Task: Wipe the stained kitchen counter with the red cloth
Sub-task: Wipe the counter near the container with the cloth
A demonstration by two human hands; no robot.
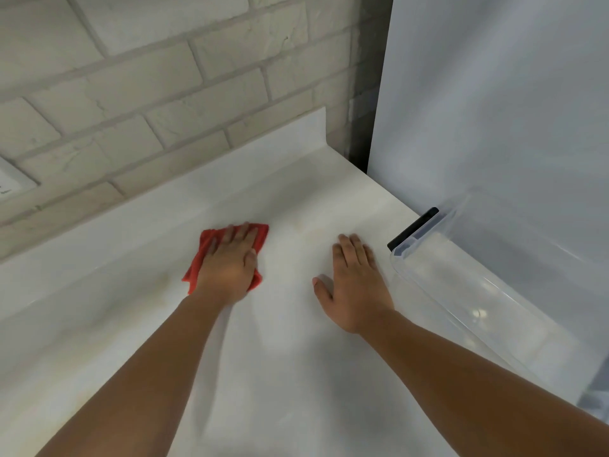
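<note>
White desk [296,374] carries the red cloth [207,244], which lies left of centre, not far from the brick wall [148,94]. The left hand [227,272] covers most of it and presses it down, its fingers [245,234] straight and spread, gripping nothing. The cloth's long axis runs on a slant, from a near-left corner by the wrist to a far-right corner just past the fingertips.

The right hand [354,285] rests flat on the bare desk, also straight-fingered and holding nothing, well apart from the cloth and near a clear plastic bin [461,285].

A faint tan smear [313,231] shows between the two hands, to the right of the cloth's far corner and just left of the right fingertips. The left hand alone has the cloth, so the coming stroke probably runs sideways to the right, toward that mark. Paler yellowish traces may also lie to the cloth's left, but blur makes them hard to judge.
</note>
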